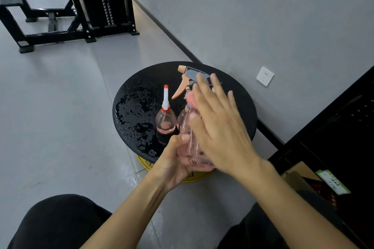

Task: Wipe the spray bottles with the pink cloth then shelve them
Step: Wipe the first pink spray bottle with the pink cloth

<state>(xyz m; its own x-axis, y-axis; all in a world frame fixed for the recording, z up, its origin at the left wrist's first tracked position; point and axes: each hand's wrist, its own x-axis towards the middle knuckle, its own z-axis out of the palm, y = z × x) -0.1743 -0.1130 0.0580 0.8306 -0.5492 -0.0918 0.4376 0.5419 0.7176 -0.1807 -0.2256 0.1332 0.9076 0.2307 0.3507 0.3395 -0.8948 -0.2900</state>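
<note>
Trigger spray bottle (187, 133): at near edge of wet black surface (137, 111), base clasped in curled left grip (174, 159). Right grip (220, 125): fingers flat, pressing pink cloth (190, 99) to its neck. 1 small bottle (166, 119) upright just beside.

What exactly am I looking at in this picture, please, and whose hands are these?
There is no machine: a person works with bare hands, and the one picture comes from a camera worn on their head, looking down. The left hand grips the bottom of a clear pink trigger spray bottle. The right hand, fingers straight, presses a pink cloth against it. A smaller bottle with a white nozzle stands on the wet round black top. A dark shelf unit is at the right.
</note>
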